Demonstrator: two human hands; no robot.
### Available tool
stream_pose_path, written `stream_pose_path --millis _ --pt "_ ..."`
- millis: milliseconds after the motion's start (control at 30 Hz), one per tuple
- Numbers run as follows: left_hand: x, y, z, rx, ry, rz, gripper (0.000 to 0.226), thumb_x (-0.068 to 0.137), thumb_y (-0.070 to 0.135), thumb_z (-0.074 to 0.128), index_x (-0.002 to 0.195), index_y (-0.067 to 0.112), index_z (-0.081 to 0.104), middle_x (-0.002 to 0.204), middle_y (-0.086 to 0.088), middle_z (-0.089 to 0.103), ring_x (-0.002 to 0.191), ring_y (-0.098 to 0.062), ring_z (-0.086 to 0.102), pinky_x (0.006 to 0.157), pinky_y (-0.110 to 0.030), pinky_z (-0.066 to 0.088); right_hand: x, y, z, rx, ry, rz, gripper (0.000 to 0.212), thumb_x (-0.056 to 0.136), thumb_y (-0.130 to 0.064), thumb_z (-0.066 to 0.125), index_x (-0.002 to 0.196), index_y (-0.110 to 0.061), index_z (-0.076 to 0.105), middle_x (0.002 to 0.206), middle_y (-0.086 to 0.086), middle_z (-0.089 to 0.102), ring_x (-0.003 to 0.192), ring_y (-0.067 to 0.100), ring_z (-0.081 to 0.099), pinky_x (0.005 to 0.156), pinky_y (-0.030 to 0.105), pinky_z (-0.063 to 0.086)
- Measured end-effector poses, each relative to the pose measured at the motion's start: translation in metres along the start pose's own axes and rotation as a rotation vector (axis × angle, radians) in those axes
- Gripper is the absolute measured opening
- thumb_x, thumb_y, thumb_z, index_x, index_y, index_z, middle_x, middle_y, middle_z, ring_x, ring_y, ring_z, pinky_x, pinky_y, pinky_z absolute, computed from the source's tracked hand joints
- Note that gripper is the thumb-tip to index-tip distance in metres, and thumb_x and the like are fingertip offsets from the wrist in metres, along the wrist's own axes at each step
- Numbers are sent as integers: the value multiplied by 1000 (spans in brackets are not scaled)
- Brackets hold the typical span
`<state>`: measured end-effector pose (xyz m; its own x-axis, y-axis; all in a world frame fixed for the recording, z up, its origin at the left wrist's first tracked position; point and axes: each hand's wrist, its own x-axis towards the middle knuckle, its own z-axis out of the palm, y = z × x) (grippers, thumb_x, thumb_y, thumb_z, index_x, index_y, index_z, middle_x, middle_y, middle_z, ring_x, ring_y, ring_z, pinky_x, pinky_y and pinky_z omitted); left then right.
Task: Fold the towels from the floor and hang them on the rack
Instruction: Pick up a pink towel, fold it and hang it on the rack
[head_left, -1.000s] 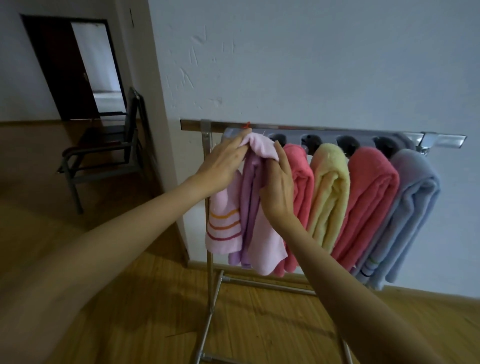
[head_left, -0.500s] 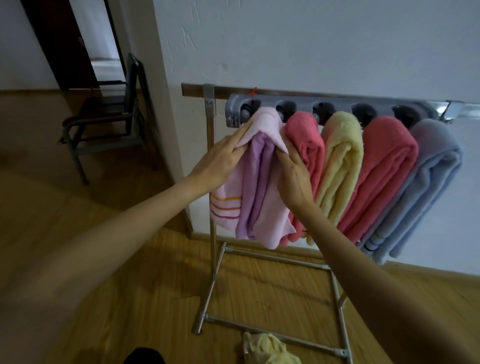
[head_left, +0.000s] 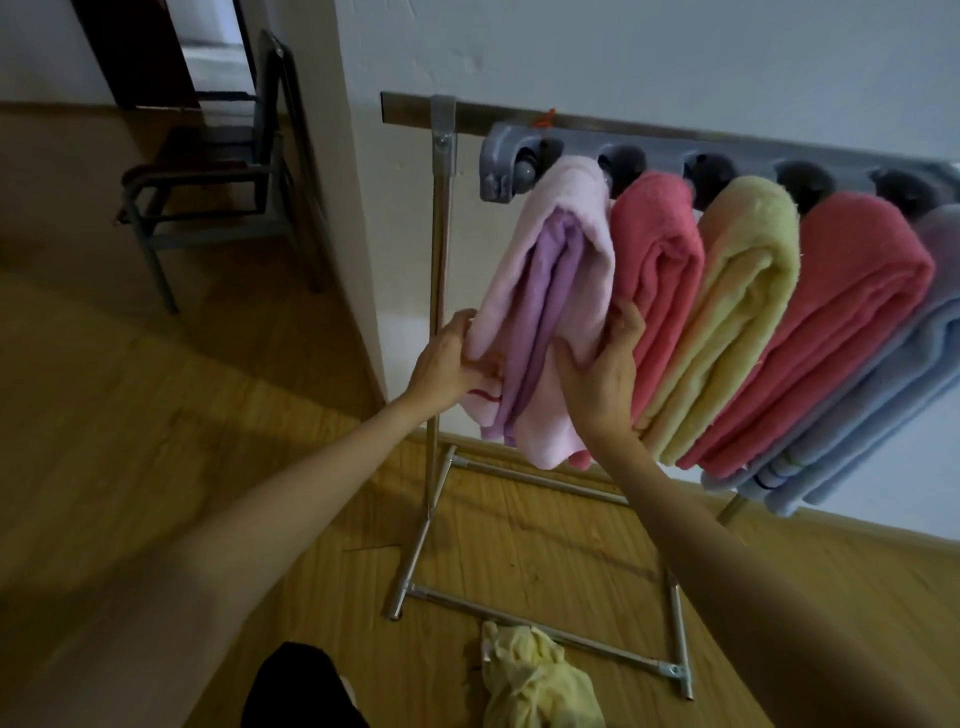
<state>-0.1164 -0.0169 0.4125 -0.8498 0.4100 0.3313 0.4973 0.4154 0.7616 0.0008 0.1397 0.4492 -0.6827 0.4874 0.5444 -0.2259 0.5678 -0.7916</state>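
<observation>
I pinch the pale pink folded terry towel (head_left: 545, 291) with my left hand (head_left: 447, 364) and right hand (head_left: 602, 374), fingers curled on both edges; I should pull down evenly.

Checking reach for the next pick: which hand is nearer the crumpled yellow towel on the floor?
Right, slightly. The right hand is almost directly above the yellow towel; the left hand is above it and off to the left. Both grip the pink towel.
</observation>
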Motion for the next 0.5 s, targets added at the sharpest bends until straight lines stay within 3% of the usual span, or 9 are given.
stream_pose_path --millis 67,133,233,300,367,433,500 --pt "6 -12 -1 35 -54 -83 57 66 42 79 110 14 58 99 1 68 88 -18 66 78 -39 57 0 9 5 -59 2 60 36 86 -22 67 115 -9 48 103 -3 61 88 11 59 82 27 50" --pt "12 -23 -4 91 2 -88 40 72 35 78 96 8 62 90 -4 68 80 -20 65 72 -40 57 1 16 9 -127 21 24 24 87 -25 66 93 -5 55 87 6 65 80 23 61 75 44 50" --pt "17 -33 -10 172 241 -16 32 81 27 71 91 1 57 86 -11 63 73 -24 62 63 -32 53 2 20 11 -177 56 -4 25 86 -24 67 85 -1 57 83 11 64 78 27 61 73 45 49" --pt "19 -41 -10 231 299 38 34 86 33 65 97 2 57 89 -11 61 73 -21 60 63 -30 54 3 20 11 -206 54 -23 27 86 -24 67 90 1 59 90 13 65 82 29 61 73 42 49" --pt "20 -45 -4 276 222 66 37 87 32 65 109 3 56 100 -12 61 83 -22 62 70 -36 57 3 23 11 -272 49 -55 32 86 -26 66 99 3 60 98 15 65 86 31 61 73 41 48" --pt "17 -40 5 174 81 26 48 84 41 65 118 9 53 114 -10 59 99 -24 61 82 -39 55 2 26 11 -331 45 -70 34 86 -26 66 102 4 60 103 16 63 87 33 61 70 41 48" --pt "8 -28 14 104 -34 48 40 80 29 68 114 11 55 114 -8 60 103 -23 59 88 -40 52 0 28 9 -346 36 -81 30 86 -22 65 102 3 59 102 16 64 85 34 61 68 41 48"
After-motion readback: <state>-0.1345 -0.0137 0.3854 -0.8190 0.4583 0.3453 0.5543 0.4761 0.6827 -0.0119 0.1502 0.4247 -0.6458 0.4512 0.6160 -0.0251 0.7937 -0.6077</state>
